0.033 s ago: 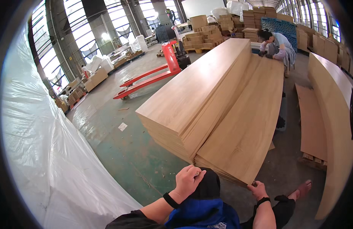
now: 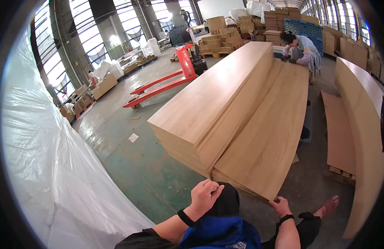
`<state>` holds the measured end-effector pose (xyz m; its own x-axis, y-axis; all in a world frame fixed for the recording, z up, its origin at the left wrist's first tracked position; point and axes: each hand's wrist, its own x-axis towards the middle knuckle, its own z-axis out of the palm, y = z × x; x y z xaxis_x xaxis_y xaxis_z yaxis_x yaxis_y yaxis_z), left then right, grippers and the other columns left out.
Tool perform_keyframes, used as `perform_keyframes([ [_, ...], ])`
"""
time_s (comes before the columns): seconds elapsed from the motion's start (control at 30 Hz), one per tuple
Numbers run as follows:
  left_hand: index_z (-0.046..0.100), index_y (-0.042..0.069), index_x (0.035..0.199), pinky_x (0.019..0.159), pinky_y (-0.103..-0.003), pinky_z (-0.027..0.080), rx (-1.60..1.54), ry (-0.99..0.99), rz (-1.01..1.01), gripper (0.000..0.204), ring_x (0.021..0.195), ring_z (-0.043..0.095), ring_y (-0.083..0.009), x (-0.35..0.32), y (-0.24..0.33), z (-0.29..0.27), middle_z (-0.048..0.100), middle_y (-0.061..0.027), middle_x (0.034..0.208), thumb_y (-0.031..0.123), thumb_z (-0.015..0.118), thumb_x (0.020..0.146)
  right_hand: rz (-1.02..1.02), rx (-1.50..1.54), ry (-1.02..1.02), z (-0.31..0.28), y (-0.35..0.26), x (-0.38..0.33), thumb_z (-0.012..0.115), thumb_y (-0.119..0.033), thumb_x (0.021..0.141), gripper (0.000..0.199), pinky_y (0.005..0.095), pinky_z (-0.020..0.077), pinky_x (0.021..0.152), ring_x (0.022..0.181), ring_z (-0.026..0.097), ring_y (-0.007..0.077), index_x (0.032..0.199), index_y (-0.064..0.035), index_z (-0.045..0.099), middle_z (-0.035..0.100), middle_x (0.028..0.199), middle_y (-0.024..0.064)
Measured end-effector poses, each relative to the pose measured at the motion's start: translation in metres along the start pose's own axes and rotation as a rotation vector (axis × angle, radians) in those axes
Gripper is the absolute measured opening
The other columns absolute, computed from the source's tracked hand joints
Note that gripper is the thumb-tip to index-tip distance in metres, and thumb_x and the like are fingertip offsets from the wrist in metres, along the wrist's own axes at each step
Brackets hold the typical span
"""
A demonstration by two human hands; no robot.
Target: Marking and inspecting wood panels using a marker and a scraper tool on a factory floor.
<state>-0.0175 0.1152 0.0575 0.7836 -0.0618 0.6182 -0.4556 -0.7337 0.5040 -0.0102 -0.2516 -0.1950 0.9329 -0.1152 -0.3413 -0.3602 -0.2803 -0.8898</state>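
A light wood-grain panel [image 2: 262,137] lies on top of the lower stack in front of me. My right hand [image 2: 281,207] is closed at the panel's near right corner, thumb and fingers pinching its edge. Over my dark-trousered knee, my left hand [image 2: 205,195] is curled closed beside the near left corner of that stack; what it holds, if anything, is too small to name. To the left rises a taller stack of similar panels [image 2: 216,93]. At the far end, a person [image 2: 302,52] in dark gloves bends with both hands on the panel.
A red pallet jack [image 2: 185,62] stands behind the tall stack. White plastic sheeting [image 2: 51,166] covers a bulk at my left. On the right are a curved-looking wood panel [image 2: 362,124] and a brown board [image 2: 339,128] on a pallet. Cardboard stacks [image 2: 221,41] fill the back.
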Motion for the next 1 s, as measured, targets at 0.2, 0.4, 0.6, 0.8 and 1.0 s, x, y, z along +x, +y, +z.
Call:
perform_keyframes([
  [0.2, 0.059, 0.009, 0.074, 0.054, -0.037, 0.045, -0.001, -0.004, 0.004, 0.021, 0.061, 0.056, -0.0274, 0.0, -0.002, 0.001, 0.052, -0.006, 0.065, 0.016, 0.076, 0.083, 0.074, -0.023, 0.015, -0.001, -0.01, -0.006, 0.081, -0.017, 0.078, 0.029, 0.0332, 0.0514, 0.075, 0.081, 0.065, 0.0156, 0.095, 0.0032, 0.07, 0.072, 0.089, 0.0081],
  [0.4, 0.059, 0.009, 0.073, 0.054, -0.037, 0.045, -0.011, 0.003, 0.005, 0.021, 0.061, 0.056, -0.0275, 0.0, -0.002, 0.002, 0.053, -0.0064, 0.065, 0.016, 0.077, 0.083, 0.051, -0.059, 0.029, 0.0, -0.012, -0.007, 0.081, -0.018, 0.077, 0.029, 0.0346, 0.0518, 0.076, 0.081, 0.066, 0.0179, 0.095, 0.0033, 0.071, 0.073, 0.09, 0.01],
  [0.6, 0.059, 0.009, 0.073, 0.054, -0.037, 0.045, -0.009, 0.012, 0.009, 0.021, 0.061, 0.057, -0.0273, 0.0, -0.002, 0.002, 0.053, -0.0063, 0.065, 0.016, 0.077, 0.082, -0.042, -0.057, 0.021, 0.0, -0.011, -0.006, 0.078, -0.015, 0.078, 0.024, 0.0287, 0.047, 0.059, 0.07, 0.061, 0.0127, 0.092, 0.0004, 0.067, 0.068, 0.081, 0.0044],
  [0.8, 0.059, 0.009, 0.073, 0.054, -0.037, 0.045, -0.004, 0.015, 0.013, 0.021, 0.06, 0.056, -0.0272, 0.0, -0.002, 0.003, 0.053, -0.0064, 0.065, 0.015, 0.077, 0.082, 0.015, -0.036, 0.017, -0.001, -0.023, -0.014, 0.079, -0.018, 0.078, 0.025, 0.0306, 0.0494, 0.066, 0.072, 0.062, 0.0128, 0.091, 0.0024, 0.072, 0.071, 0.081, 0.0057],
  [1.0, 0.059, 0.009, 0.073, 0.054, -0.036, 0.045, -0.004, 0.017, 0.014, 0.021, 0.06, 0.056, -0.027, -0.001, -0.003, 0.003, 0.053, -0.0064, 0.065, 0.015, 0.077, 0.082, 0.002, -0.001, -0.003, -0.001, -0.028, -0.016, 0.077, -0.014, 0.078, 0.024, 0.0279, 0.0462, 0.06, 0.071, 0.061, 0.0126, 0.095, 0.0007, 0.068, 0.068, 0.082, 0.0039],
])
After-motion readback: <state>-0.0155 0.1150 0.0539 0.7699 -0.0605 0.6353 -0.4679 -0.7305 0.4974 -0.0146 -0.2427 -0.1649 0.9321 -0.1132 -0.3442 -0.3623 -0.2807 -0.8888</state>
